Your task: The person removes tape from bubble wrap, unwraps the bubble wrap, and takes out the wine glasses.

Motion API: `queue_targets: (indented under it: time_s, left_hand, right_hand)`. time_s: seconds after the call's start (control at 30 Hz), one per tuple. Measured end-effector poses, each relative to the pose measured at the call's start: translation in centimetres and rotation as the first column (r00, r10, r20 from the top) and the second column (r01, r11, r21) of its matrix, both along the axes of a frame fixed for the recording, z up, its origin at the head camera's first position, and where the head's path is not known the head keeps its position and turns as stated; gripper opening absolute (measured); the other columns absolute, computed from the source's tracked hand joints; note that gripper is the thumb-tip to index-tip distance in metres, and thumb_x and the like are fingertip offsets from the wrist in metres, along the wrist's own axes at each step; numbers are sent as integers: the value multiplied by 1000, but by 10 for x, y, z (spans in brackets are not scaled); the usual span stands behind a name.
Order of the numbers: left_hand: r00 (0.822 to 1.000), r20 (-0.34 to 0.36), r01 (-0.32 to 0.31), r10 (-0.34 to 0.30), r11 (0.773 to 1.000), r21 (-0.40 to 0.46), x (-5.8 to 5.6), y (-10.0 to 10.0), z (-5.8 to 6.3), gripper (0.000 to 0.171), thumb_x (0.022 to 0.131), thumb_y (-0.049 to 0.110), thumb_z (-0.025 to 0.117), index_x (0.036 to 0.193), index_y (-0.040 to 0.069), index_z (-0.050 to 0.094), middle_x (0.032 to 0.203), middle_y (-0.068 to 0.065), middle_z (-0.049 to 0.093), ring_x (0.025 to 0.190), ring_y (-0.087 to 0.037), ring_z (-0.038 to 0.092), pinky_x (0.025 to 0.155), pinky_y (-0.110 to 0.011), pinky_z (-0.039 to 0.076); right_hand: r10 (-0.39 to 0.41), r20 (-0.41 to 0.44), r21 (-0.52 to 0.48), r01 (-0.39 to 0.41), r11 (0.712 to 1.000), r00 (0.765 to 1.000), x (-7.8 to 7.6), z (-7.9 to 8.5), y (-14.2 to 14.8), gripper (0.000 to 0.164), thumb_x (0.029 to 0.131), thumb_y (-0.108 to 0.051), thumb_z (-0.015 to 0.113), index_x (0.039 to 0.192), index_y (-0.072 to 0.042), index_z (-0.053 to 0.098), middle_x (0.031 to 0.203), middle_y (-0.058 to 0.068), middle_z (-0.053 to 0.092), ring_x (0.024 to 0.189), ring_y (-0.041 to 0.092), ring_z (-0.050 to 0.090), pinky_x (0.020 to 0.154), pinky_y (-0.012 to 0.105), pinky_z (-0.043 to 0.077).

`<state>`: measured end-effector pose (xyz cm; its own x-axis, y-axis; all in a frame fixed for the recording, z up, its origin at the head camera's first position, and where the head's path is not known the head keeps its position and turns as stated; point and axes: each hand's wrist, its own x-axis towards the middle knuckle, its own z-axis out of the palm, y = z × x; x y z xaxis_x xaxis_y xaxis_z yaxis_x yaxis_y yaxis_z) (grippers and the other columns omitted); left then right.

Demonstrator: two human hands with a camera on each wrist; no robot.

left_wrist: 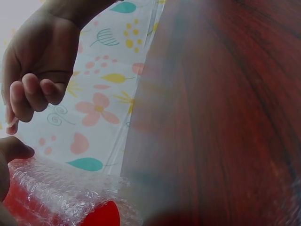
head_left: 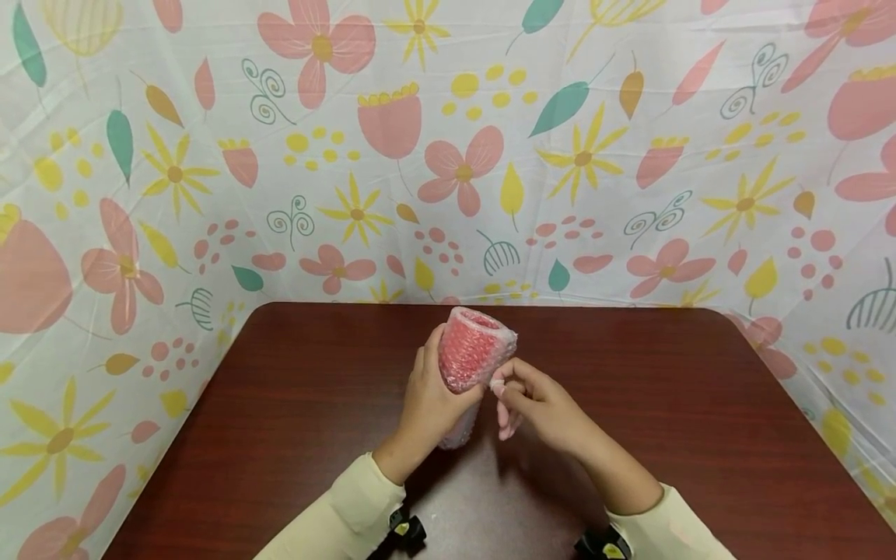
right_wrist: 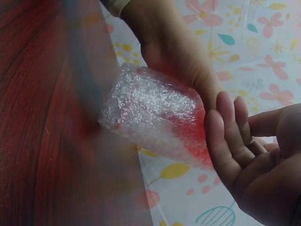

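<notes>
A red object in clear bubble wrap (head_left: 470,354), shaped like a tube with an open upper end, is held tilted above the table. My left hand (head_left: 435,397) grips it round the side, thumb across the front. Beside its right edge is my right hand (head_left: 542,400), thumb and index finger pinching a small whitish scrap (head_left: 498,384) close to the wrap. The other right fingers curl loosely. In the right wrist view, the bubble wrap (right_wrist: 150,103) covers the lower end, with red showing nearer the left hand.
Below the hands is a dark reddish-brown wooden table (head_left: 301,373) with rounded far corners. A white cloth with printed flowers (head_left: 392,179) hangs behind and along both sides. Black straps with small devices (head_left: 409,533) are on the wrists, by the cream sleeves.
</notes>
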<state>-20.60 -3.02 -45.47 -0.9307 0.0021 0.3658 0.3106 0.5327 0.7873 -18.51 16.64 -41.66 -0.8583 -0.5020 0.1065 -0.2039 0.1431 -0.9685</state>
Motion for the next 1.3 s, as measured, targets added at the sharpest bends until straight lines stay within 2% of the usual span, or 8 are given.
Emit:
queue_targets:
  time_s: [0.2,0.33,0.47,0.6,0.8,1.0,1.13,1.3]
  left_hand:
    - [1000,-28,-5,4,999,-32,1,2,-2,104,71,34,87,156,26,29,126,-11,56,105,-27,62,88,-45,53]
    - [998,-57,-11,8,998,-54,1,2,-4,103,72,37,88,156,24,29,124,-11,57,103,-27,62,86,-44,53]
    - [999,-41,-13,12,1000,-26,-1,1,-5,104,72,33,88,157,27,27,125,-12,56,104,-27,62,86,-45,53]
    - [1000,-27,-15,14,1000,-6,-3,-2,-4,105,72,32,88,157,30,26,128,-11,55,108,-27,62,87,-45,54]
    - [1000,-27,-7,7,1000,11,-4,-3,-3,104,73,32,88,157,24,27,133,-12,53,114,-26,59,92,-47,53]
    - [1000,23,18,-20,998,57,-5,-5,0,104,75,35,87,157,26,26,140,-11,50,121,-27,58,98,-49,51]
    - [995,77,46,-55,992,119,-6,-7,1,103,76,38,87,157,30,25,145,-6,48,124,-25,56,100,-49,49]
    - [987,123,80,-100,983,164,-7,-8,2,102,77,41,86,157,32,25,146,-2,48,126,-22,56,103,-48,48]
  right_hand:
    - [-1,5,-34,2,999,1000,-1,-3,-2,17,106,-11,49,109,6,49,78,23,66,68,29,74,63,51,59]
    - [-39,7,-11,39,999,999,-1,-5,-3,24,106,-19,54,102,4,51,75,20,66,65,27,73,61,50,59]
    - [-59,1,-2,59,998,998,-2,-4,-2,28,106,-22,54,101,6,52,76,21,67,65,30,73,61,48,60]
    - [-37,17,-33,38,999,999,-3,-2,0,26,106,-18,53,107,9,51,87,28,70,74,33,75,67,48,61]
    - [9,21,-92,-7,996,1000,-3,0,1,26,108,-15,46,114,10,47,107,33,69,87,29,76,74,43,62]
    - [10,-16,-112,-12,994,1000,-2,1,3,19,109,-12,41,119,3,46,104,33,69,83,30,76,72,43,62]
    - [4,-20,-116,-6,993,1000,-2,1,3,19,109,-11,41,120,3,45,104,34,70,81,30,76,71,44,61]
    - [-12,-31,-110,9,994,999,-2,0,3,19,109,-13,41,114,5,47,105,34,70,81,29,76,70,44,61]
